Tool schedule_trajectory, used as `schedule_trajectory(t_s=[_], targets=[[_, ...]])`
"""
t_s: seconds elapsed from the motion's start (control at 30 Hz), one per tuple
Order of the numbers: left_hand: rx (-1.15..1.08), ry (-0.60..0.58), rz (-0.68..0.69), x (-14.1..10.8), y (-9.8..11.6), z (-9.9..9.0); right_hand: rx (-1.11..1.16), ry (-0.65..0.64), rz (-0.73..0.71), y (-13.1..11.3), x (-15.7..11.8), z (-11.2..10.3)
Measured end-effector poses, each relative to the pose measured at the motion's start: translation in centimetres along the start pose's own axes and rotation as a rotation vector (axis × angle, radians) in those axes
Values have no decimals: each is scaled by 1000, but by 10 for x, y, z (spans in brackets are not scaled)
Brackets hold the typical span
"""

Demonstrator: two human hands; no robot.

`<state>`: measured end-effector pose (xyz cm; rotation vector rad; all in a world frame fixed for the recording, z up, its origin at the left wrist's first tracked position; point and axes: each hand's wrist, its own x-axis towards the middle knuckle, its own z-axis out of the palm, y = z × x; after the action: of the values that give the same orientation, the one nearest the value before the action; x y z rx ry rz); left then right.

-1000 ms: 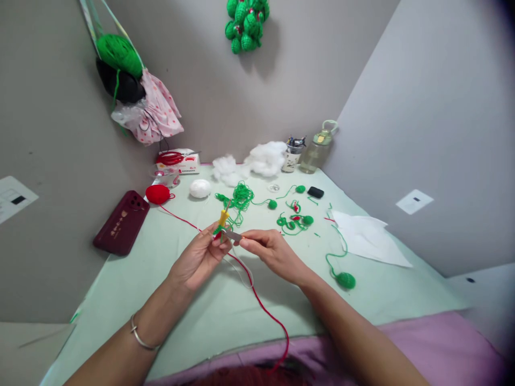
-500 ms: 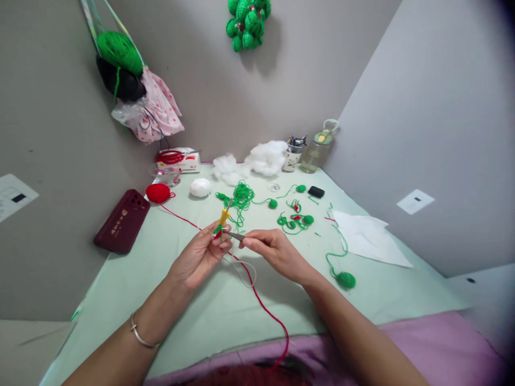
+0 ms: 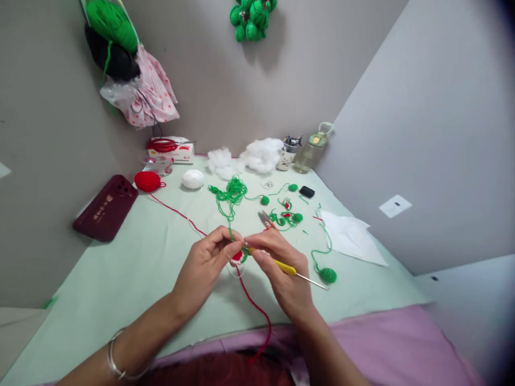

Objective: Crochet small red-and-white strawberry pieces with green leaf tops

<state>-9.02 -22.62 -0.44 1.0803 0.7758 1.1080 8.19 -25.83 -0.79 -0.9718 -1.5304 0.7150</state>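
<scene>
My left hand pinches a small crocheted piece of red, white and green yarn between thumb and fingers. Closed around a crochet hook with a yellow handle, my right hand meets the left at the piece. The hook's bare metal end points down to the right, and its other tip is at the stitches, mostly hidden by fingers. A green strand rises from the piece to a loose green yarn tangle. Red yarn trails down toward my lap. Just beyond the right hand lie scissors.
At the left are a dark red phone, a red yarn ball and a white yarn ball. White stuffing, a pen cup and a bottle stand behind. Green crocheted balls and white paper lie right.
The dark pointed tool has left my right hand, and scissors now lie on the table. My right hand has taken the yellow hook, which stuck up at my left hand before. The view has shifted slightly.
</scene>
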Motion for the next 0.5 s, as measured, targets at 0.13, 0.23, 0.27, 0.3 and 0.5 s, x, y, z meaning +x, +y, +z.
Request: schedule_trajectory(t_s=[0.13, 0.23, 0.27, 0.3, 0.5], targets=[[-49, -39, -79, -12, -2, 2, 92, 125, -3, -2, -4, 4], [-60, -31, -112, -17, -2, 2, 174, 139, 57, 1, -8, 5], [-49, -21, -103, -18, -2, 2, 194, 135, 73, 1, -9, 5], [-36, -8, -93, -19, -2, 3, 207, 134, 82, 0, -10, 7], [-177, 50, -187, -21, -1, 7, 136, 188, 59, -5, -15, 15]])
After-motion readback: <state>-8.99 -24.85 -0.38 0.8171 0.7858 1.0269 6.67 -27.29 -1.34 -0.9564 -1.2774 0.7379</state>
